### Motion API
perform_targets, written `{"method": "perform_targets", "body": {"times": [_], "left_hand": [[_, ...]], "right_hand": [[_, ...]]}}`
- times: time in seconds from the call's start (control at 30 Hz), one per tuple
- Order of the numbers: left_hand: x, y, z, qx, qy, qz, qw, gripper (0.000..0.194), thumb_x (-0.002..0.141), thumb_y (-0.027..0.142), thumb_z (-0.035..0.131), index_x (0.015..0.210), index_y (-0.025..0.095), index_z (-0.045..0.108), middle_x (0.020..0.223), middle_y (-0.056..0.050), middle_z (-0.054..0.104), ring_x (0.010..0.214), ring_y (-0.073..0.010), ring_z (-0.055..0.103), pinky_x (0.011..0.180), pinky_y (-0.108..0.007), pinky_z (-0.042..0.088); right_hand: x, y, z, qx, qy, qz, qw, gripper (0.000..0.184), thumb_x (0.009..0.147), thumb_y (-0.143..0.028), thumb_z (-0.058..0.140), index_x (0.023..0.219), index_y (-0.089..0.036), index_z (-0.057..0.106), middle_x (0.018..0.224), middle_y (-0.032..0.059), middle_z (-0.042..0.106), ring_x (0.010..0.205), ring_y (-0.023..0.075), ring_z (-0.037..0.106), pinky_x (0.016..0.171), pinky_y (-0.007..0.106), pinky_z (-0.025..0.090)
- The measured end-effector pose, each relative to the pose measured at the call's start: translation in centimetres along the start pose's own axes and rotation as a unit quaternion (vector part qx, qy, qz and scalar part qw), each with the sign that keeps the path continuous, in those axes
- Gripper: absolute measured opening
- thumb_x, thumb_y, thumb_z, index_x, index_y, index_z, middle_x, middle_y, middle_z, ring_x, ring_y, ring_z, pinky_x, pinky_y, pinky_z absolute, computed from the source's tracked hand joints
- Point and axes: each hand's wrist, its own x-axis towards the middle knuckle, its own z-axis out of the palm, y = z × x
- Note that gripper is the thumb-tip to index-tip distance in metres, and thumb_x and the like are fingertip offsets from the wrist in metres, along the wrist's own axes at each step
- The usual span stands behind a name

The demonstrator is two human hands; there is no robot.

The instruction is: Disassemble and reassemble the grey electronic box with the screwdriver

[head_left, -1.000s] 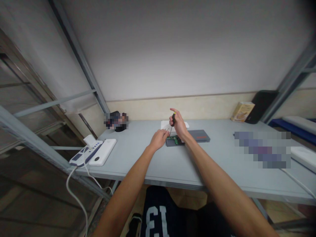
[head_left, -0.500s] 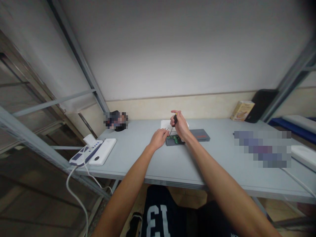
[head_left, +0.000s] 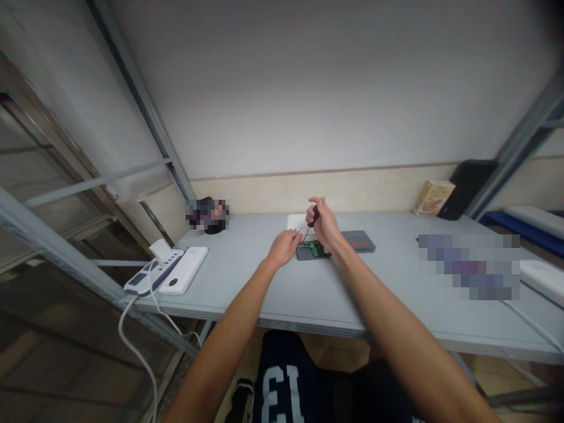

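A screwdriver (head_left: 314, 216) with a dark handle stands tilted in my right hand (head_left: 326, 223), whose fingers are wrapped round the handle. Its thin shaft slopes down to the left end of a green circuit board (head_left: 314, 247). The board lies in an open grey case (head_left: 304, 256) on the table, partly hidden by my right hand and wrist. At the case's left end, my left hand (head_left: 284, 245) is closed, with fingertips by the screwdriver's tip. A white sheet (head_left: 296, 222) with small dark specks lies just behind the case.
The grey table (head_left: 264, 294) has a power strip (head_left: 154, 273) and a white power bank-like block (head_left: 184, 271) at left. A yellow box (head_left: 434, 198) and a black panel (head_left: 467, 188) stand at back right. Blurred-out items lie at both sides. Cables hang over the front edge.
My right hand has turned slightly round the screwdriver handle, its fingers shifting a little to the right. My left hand and the case have stayed in place.
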Motion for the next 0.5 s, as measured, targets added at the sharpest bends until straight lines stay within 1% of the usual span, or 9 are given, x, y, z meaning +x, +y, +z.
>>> {"method": "perform_targets", "body": {"times": [0.07, 0.13, 0.2, 0.27, 0.33, 0.37, 0.43, 0.5], "left_hand": [[-0.03, -0.04, 0.00, 0.001, -0.001, 0.002, 1.000, 0.043, 0.106, 0.035, 0.037, 0.087, 0.019, 0.072, 0.093, -0.008, 0.073, 0.092, -0.0226, 0.064, 0.087, -0.031, 0.046], [-0.07, -0.08, 0.00, 0.001, -0.001, 0.004, 1.000, 0.043, 0.107, 0.035, 0.037, 0.087, 0.019, 0.072, 0.093, -0.008, 0.073, 0.092, -0.0222, 0.064, 0.087, -0.031, 0.046], [-0.09, -0.11, -0.02, 0.001, 0.000, 0.005, 1.000, 0.043, 0.107, 0.034, 0.037, 0.087, 0.019, 0.072, 0.093, -0.008, 0.074, 0.092, -0.0218, 0.064, 0.088, -0.030, 0.046], [-0.08, -0.14, -0.03, 0.001, 0.000, 0.005, 1.000, 0.043, 0.107, 0.034, 0.037, 0.087, 0.019, 0.072, 0.094, -0.007, 0.074, 0.092, -0.0215, 0.064, 0.089, -0.030, 0.046], [-0.06, -0.15, -0.03, 0.002, 0.000, 0.005, 1.000, 0.043, 0.107, 0.034, 0.038, 0.087, 0.019, 0.072, 0.094, -0.008, 0.074, 0.092, -0.0216, 0.064, 0.088, -0.030, 0.046], [-0.05, -0.14, -0.04, 0.002, 0.000, 0.005, 1.000, 0.043, 0.107, 0.034, 0.038, 0.087, 0.019, 0.073, 0.094, -0.008, 0.073, 0.092, -0.0217, 0.064, 0.088, -0.030, 0.046], [-0.04, -0.10, -0.05, 0.004, 0.000, 0.005, 1.000, 0.042, 0.107, 0.035, 0.038, 0.088, 0.019, 0.072, 0.094, -0.008, 0.073, 0.092, -0.0219, 0.064, 0.087, -0.030, 0.045], [-0.04, -0.07, -0.04, 0.005, 0.001, 0.004, 1.000, 0.042, 0.107, 0.034, 0.038, 0.088, 0.019, 0.072, 0.093, -0.008, 0.073, 0.091, -0.0219, 0.063, 0.086, -0.030, 0.045]], "right_hand": [[-0.03, -0.42, -0.08, 0.051, -0.010, 0.039, 0.998, 0.046, 0.083, -0.069, 0.065, 0.097, -0.026, 0.060, 0.064, -0.0049, 0.049, 0.055, 0.0114, 0.048, 0.053, 0.025, 0.042], [-0.03, -0.71, -0.22, 0.084, 0.001, 0.062, 0.995, 0.042, 0.078, -0.063, 0.074, 0.094, -0.025, 0.063, 0.068, -0.0043, 0.054, 0.059, 0.0108, 0.053, 0.057, 0.024, 0.045], [-0.02, -0.76, -0.32, 0.096, 0.023, 0.063, 0.993, 0.043, 0.071, -0.058, 0.083, 0.089, -0.024, 0.064, 0.073, -0.0036, 0.059, 0.065, 0.0105, 0.058, 0.060, 0.023, 0.047], [-0.01, -0.64, -0.34, 0.098, 0.040, 0.054, 0.993, 0.047, 0.063, -0.055, 0.089, 0.084, -0.023, 0.062, 0.083, -0.0019, 0.065, 0.073, 0.0115, 0.063, 0.065, 0.023, 0.050], [-0.02, -0.47, -0.27, 0.095, 0.044, 0.046, 0.993, 0.051, 0.059, -0.054, 0.093, 0.081, -0.024, 0.058, 0.086, -0.0017, 0.068, 0.074, 0.0120, 0.064, 0.067, 0.024, 0.050], [-0.03, -0.38, -0.20, 0.093, 0.043, 0.040, 0.994, 0.053, 0.058, -0.054, 0.093, 0.079, -0.024, 0.055, 0.082, -0.0031, 0.066, 0.070, 0.0111, 0.062, 0.065, 0.023, 0.050], [-0.03, -0.26, -0.06, 0.083, 0.037, 0.020, 0.996, 0.053, 0.062, -0.056, 0.091, 0.078, -0.025, 0.052, 0.067, -0.0069, 0.055, 0.059, 0.0089, 0.054, 0.058, 0.022, 0.045], [0.00, -0.18, 0.06, 0.076, 0.025, 0.008, 0.997, 0.050, 0.069, -0.065, 0.083, 0.080, -0.026, 0.055, 0.060, -0.0081, 0.045, 0.052, 0.0088, 0.045, 0.052, 0.022, 0.041]]}}
